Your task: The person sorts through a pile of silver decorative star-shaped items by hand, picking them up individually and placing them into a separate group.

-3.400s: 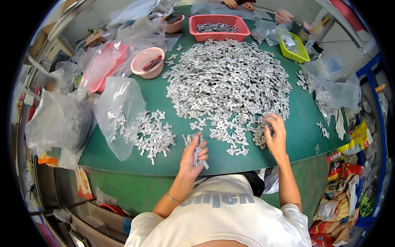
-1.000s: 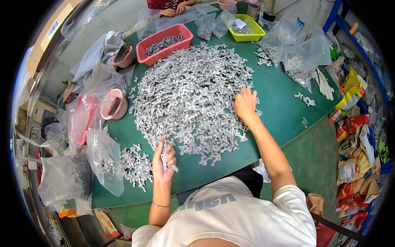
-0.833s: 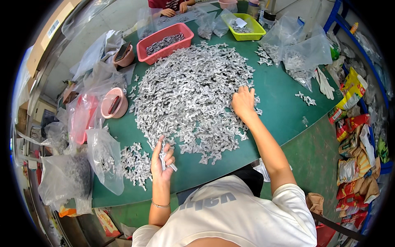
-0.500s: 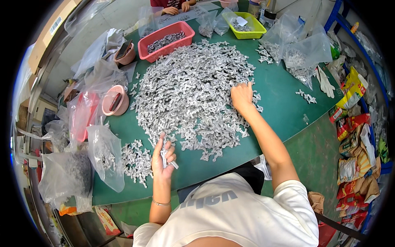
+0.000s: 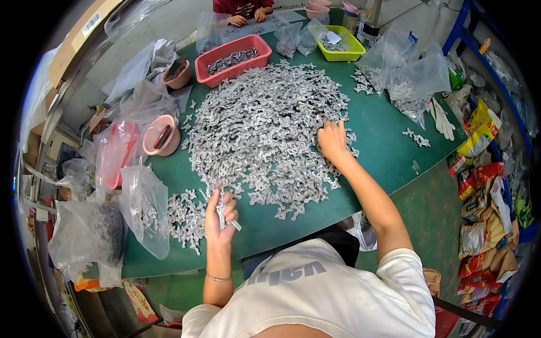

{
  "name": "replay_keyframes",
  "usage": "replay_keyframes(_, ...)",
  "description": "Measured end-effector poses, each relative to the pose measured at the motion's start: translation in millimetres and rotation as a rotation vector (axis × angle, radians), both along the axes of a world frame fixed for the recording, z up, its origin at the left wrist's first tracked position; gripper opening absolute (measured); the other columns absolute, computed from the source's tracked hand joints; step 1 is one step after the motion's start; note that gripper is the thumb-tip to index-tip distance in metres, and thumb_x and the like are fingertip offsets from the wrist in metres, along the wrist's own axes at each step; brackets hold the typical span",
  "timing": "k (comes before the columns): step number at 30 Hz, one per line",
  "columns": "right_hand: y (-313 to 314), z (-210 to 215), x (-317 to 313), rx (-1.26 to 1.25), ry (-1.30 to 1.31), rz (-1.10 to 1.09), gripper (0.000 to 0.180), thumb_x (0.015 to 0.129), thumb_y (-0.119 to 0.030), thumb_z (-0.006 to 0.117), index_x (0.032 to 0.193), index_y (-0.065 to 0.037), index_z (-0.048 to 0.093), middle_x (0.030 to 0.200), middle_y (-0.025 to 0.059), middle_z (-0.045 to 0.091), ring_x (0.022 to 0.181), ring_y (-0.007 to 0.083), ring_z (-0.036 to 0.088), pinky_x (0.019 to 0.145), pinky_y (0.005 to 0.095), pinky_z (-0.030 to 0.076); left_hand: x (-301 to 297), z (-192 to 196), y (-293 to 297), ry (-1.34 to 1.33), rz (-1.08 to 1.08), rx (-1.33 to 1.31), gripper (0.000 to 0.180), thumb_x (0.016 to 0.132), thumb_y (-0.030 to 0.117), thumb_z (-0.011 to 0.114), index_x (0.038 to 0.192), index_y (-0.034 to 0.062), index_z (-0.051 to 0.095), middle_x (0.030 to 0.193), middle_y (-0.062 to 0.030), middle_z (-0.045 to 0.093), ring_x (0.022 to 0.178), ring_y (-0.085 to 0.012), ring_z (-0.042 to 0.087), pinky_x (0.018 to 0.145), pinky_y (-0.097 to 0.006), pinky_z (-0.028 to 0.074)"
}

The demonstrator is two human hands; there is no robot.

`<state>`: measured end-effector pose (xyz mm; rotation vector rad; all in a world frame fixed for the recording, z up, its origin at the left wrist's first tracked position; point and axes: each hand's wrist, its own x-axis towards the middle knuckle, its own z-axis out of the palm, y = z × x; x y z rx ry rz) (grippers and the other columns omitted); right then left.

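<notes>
A big heap of small silver-grey curved metal parts [image 5: 265,129] covers the middle of the green table. At its right edge my right hand [image 5: 333,139] is closed with its fingertips down among the parts; whatever it pinches is hidden. Over the near edge, my left hand [image 5: 220,217] is curled palm up around a few of the metal parts, some sticking out between the fingers. Just left of it lies a smaller pile of the same parts [image 5: 186,219], near a clear plastic bag [image 5: 143,211].
A pink basket [image 5: 234,72] and a yellow-green basket [image 5: 345,55] with parts stand behind the heap. Bags of parts [image 5: 406,84] and white gloves [image 5: 442,119] lie at right, a pink cup [image 5: 162,136] at left. Another person's hands [image 5: 248,17] work at the far end.
The whole view has shifted slightly. My left fingers have moved a little around the metal parts, and my right hand stays at the heap's right edge.
</notes>
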<state>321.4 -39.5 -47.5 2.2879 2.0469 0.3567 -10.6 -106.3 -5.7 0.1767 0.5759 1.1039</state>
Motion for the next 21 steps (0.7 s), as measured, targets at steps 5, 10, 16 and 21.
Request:
replay_keyframes(5, 0, -3, 3, -0.007, -0.029, 0.065, 0.011, 0.072, -0.012, 0.058, 0.075, -0.010, 0.069, 0.088, 0.0098, 0.061, 0.090, 0.0216, 0.057, 0.092, 0.0400, 0.030, -23, 9, 7, -0.038, 0.055, 0.079, 0.030, 0.091, 0.017, 0.049, 0.120, 0.0088, 0.044, 0.073, -0.0015, 0.041, 0.049, -0.0069, 0.033, 0.036, -0.018, 0.028)
replay_keyframes(10, -3, -5, 6, -0.002, -0.056, 0.132, 0.010, 0.070, -0.011, 0.060, 0.075, -0.010, 0.069, 0.088, 0.0101, 0.062, 0.089, 0.0220, 0.057, 0.089, 0.0392, 0.031, -48, 27, 13, -0.085, 0.140, 0.080, 0.028, 0.091, 0.015, 0.049, 0.118, 0.0088, 0.046, 0.073, -0.0017, 0.041, 0.049, -0.0069, 0.033, 0.035, -0.018, 0.028)
replay_keyframes(16, -5, -5, 4, 0.011, -0.125, 0.126, 0.012, 0.073, -0.011, 0.057, 0.076, -0.010, 0.068, 0.087, 0.0092, 0.062, 0.089, 0.0210, 0.057, 0.087, 0.0383, 0.032, -73, 53, 16, -0.203, 0.252, 0.100, 0.024, 0.091, 0.013, 0.047, 0.114, 0.0065, 0.050, 0.073, -0.0014, 0.040, 0.049, -0.0067, 0.032, 0.037, -0.018, 0.028)
replay_keyframes(21, -1, -10, 6, 0.058, -0.044, 0.103, 0.007, 0.067, -0.006, 0.059, 0.070, -0.007, 0.065, 0.083, 0.0102, 0.061, 0.086, 0.0230, 0.058, 0.080, 0.0393, 0.037, -93, 62, 16, -0.319, 0.318, 0.128, 0.021, 0.089, 0.010, 0.049, 0.108, 0.0007, 0.049, 0.073, -0.0021, 0.041, 0.052, -0.0073, 0.033, 0.040, -0.019, 0.027)
